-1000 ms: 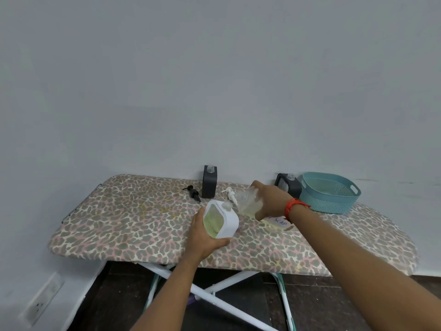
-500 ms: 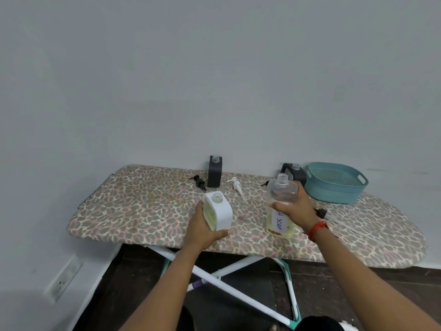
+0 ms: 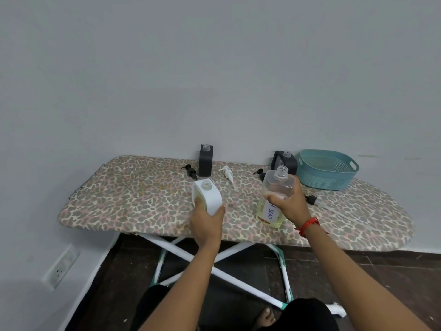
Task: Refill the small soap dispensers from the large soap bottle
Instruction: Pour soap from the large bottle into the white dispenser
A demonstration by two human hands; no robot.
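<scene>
- White small dispenser (image 3: pixel 211 194), uncapped, is held at the near edge of the ironing board (image 3: pixel 131 199); the left hand (image 3: pixel 206 224) wraps its lower half.
- Right of it, the right hand (image 3: pixel 288 206) clasps the upright large soap bottle (image 3: pixel 278 185).
- Farther back, a black dispenser (image 3: pixel 205 163) stands uncapped.

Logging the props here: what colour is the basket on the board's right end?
Teal, a blue-green. The basket shows best in the head view.
</scene>
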